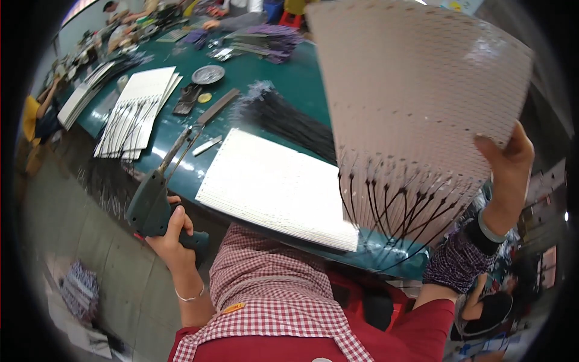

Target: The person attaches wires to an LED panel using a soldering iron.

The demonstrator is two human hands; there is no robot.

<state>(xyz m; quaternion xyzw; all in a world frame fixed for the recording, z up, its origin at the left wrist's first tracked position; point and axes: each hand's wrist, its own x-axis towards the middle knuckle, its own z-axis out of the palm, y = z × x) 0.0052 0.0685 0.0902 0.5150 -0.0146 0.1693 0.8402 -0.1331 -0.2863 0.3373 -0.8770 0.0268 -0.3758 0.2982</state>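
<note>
My left hand (173, 235) is wrapped round the handle of a dark green soldering gun (148, 202), a pistol-grip tool with a long metal barrel and a thin rod beside it. Its barrel points up over the table edge. On the right, my right hand (511, 154) pinches the edge of a large perforated card (416, 78), raised and tilted above the table. Black knotted cords (401, 208) hang in a row from its lower part. Below it a stack of white perforated cards (271, 190) lies at the near table edge, partly covered at its right end.
A bundle of black cords (286, 120) lies behind the stack on the green table (163, 51). Nearby are a round metal dish (208, 75), a dark block (187, 98), a flat bar (218, 107) and corded cards (136, 108). Purple bundles (271, 41) and other people are farther off.
</note>
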